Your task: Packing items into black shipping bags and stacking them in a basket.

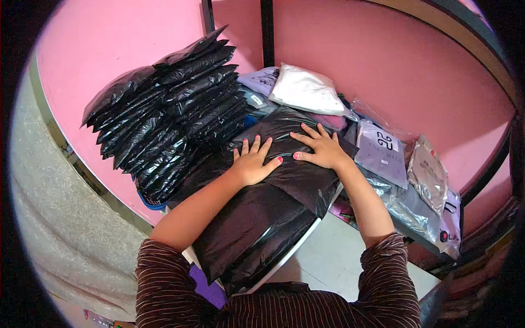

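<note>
Both of my hands lie flat on a black plastic mailing bag [295, 191] in front of me, near its far part. My left hand [254, 164] has its fingers spread on the glossy plastic. Close beside it, my right hand [321, 148] rests with fingers apart, the two thumbs almost meeting. Neither hand grips anything. More black plastic shows under and nearer than this bag, reaching toward my body; whatever is inside is hidden. To the left rises a tall, leaning stack of filled black mailing bags [169, 109].
A blue basket [152, 203] edge shows under the stack. Behind stand a white packet [306, 90] and several clear-bagged garments, including a lilac packet [381, 153] and a beige packet [428, 172] at right. Pink walls [339, 38] close the back; a pale curtain [65, 218] hangs left.
</note>
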Available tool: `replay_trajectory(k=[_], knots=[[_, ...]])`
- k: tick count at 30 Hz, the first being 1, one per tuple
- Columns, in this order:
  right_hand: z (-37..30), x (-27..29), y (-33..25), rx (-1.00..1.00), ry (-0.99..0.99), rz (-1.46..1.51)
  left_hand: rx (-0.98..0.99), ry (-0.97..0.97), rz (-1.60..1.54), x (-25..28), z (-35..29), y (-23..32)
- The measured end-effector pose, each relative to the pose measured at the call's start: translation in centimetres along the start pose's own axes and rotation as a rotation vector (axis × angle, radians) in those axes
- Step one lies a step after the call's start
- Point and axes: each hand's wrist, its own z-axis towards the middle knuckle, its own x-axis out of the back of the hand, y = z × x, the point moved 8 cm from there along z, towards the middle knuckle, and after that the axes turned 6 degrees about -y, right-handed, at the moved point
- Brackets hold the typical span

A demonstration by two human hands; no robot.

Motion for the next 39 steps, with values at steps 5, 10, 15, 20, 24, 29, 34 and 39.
replay_trajectory(k=[5, 10, 15, 20, 24, 29, 34, 39], knots=[[0.2, -0.6, 0.6, 0.032, 0.049, 0.009, 0.000, 0.031, -0.014, -0.6, -0.1, 0.1], [-0.3, -1.5, 0.7, 0.020, 0.071, 0.007, 0.003, 0.034, 0.063, -1.3, -0.4, 0.4], [-0.4, -2.1, 0.9, 0.015, 0.063, -0.009, 0.004, 0.040, 0.069, -1.7, -0.4, 0.5], [-0.1, -1.5, 1.0, -0.012, 0.026, -0.002, -0.082, 0.176, 0.062, 0.1, -1.3, 1.1], [-1.4, 0.7, -2.0, -0.025, 0.068, -0.011, -0.140, 0.157, -0.140, 3.2, -7.9, 1.7], [-4.6, -1.9, -6.2, 0.123, -0.097, 0.085, -0.066, -0.125, -0.053, -1.0, -16.4, 3.1], [-4.8, -3.2, -3.5, 0.141, -0.078, -0.022, -0.104, -0.049, -0.004, -2.3, -17.9, 3.6], [-4.6, -3.9, -4.3, 0.145, -0.102, -0.052, -0.126, -0.032, 0.001, -2.5, -18.9, 3.0]])
